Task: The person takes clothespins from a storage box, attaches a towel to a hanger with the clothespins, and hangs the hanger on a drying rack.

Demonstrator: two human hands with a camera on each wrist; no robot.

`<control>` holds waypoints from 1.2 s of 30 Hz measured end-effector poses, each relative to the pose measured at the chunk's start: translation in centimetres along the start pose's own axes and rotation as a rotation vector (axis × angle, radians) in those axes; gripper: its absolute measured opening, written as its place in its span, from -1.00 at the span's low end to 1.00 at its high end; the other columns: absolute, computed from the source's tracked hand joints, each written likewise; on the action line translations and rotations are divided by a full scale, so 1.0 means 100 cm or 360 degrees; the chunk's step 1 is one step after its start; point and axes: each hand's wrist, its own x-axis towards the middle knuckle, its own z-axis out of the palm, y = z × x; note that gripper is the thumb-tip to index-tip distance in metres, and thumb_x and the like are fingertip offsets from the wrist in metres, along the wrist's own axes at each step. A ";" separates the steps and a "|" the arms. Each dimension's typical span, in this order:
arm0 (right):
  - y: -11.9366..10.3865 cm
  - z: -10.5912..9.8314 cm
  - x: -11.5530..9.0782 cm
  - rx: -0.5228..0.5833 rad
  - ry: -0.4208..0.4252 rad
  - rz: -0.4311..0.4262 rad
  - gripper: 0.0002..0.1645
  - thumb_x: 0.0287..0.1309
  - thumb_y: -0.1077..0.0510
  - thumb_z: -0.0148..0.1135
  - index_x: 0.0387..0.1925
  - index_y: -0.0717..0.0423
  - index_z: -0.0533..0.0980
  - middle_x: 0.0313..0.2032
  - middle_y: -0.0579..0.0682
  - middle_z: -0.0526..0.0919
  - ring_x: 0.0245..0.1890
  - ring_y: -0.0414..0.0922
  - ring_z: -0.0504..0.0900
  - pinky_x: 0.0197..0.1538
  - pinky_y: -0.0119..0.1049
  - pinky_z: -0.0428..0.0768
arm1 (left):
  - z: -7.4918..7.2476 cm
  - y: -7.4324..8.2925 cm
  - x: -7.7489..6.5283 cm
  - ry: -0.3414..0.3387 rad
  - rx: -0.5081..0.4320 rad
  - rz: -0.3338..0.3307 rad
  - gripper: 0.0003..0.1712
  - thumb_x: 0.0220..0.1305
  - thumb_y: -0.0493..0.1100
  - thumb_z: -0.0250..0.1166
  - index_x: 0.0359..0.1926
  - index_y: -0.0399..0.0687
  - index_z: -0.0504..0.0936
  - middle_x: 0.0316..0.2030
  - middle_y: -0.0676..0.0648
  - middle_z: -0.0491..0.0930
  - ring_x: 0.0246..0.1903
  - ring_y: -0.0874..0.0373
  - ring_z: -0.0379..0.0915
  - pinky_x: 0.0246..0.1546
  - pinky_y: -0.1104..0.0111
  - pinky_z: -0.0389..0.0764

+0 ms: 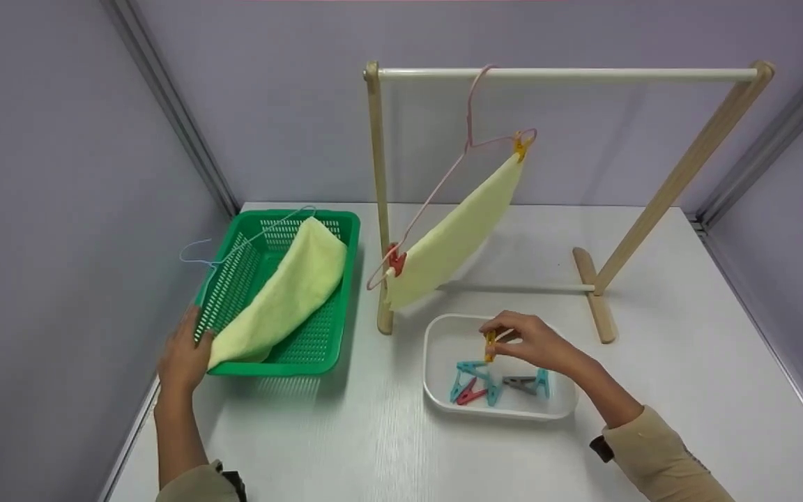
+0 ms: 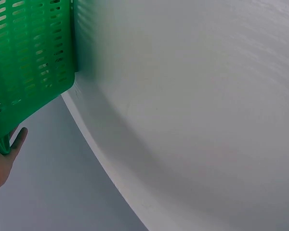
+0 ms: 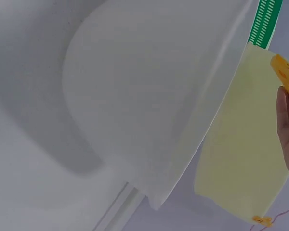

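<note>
In the head view my right hand (image 1: 530, 341) pinches a yellow clothespin (image 1: 490, 346) above a white tub (image 1: 433, 355). The right wrist view also shows this clothespin (image 3: 284, 72) at the fingertips. Several blue, red and grey clothespins (image 1: 470, 394) lie in the tub. My left hand (image 1: 185, 355) grips the left front corner of a green basket (image 1: 332, 341), thumb at the rim. A yellow cloth (image 1: 290, 289) and a light blue hanger (image 1: 215, 263) lie in that basket, the hanger's hook poking out past the left rim. Part of the left hand (image 2: 1, 166) shows under the basket's corner in the left wrist view.
Behind the tub stands a wooden rack (image 1: 680, 167) with a white bar (image 1: 583, 73). A pink hanger (image 1: 436, 188) hangs tilted from it, holding a yellow cloth (image 1: 461, 237) by a yellow clothespin (image 1: 521, 148) and a red one (image 1: 395, 259). Walls enclose the white table (image 1: 373, 432).
</note>
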 end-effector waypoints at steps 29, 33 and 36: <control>0.009 0.003 -0.015 0.0162 0.0114 0.0145 -0.64 0.11 0.34 0.23 -0.03 0.31 0.44 -0.13 0.26 0.51 -0.09 0.14 0.52 -0.04 -0.08 0.49 | 0.009 0.012 -0.006 0.0616 -0.0142 -0.0159 -0.64 0.41 -0.18 -0.12 0.04 -0.38 0.38 0.20 -0.33 0.24 0.16 -0.26 0.12 0.02 -0.12 0.22; 0.010 0.004 -0.017 0.0152 0.0116 0.0142 -0.67 0.11 0.34 0.22 -0.05 0.30 0.46 -0.14 0.26 0.51 -0.10 0.13 0.53 -0.05 -0.10 0.50 | 0.015 0.017 -0.014 0.0798 -0.0150 -0.0210 -0.67 0.40 -0.22 -0.10 -0.04 -0.45 0.41 0.01 -0.40 0.36 0.03 -0.30 0.24 -0.04 -0.10 0.27; 0.011 0.005 -0.018 0.0134 0.0115 0.0147 -0.68 0.11 0.33 0.22 -0.06 0.29 0.46 -0.15 0.21 0.52 -0.10 0.11 0.53 -0.06 -0.15 0.52 | 0.021 0.021 -0.021 0.0870 -0.0165 -0.0281 -0.67 0.39 -0.24 -0.09 -0.06 -0.48 0.41 -0.10 -0.42 0.37 -0.04 -0.31 0.26 -0.12 -0.11 0.31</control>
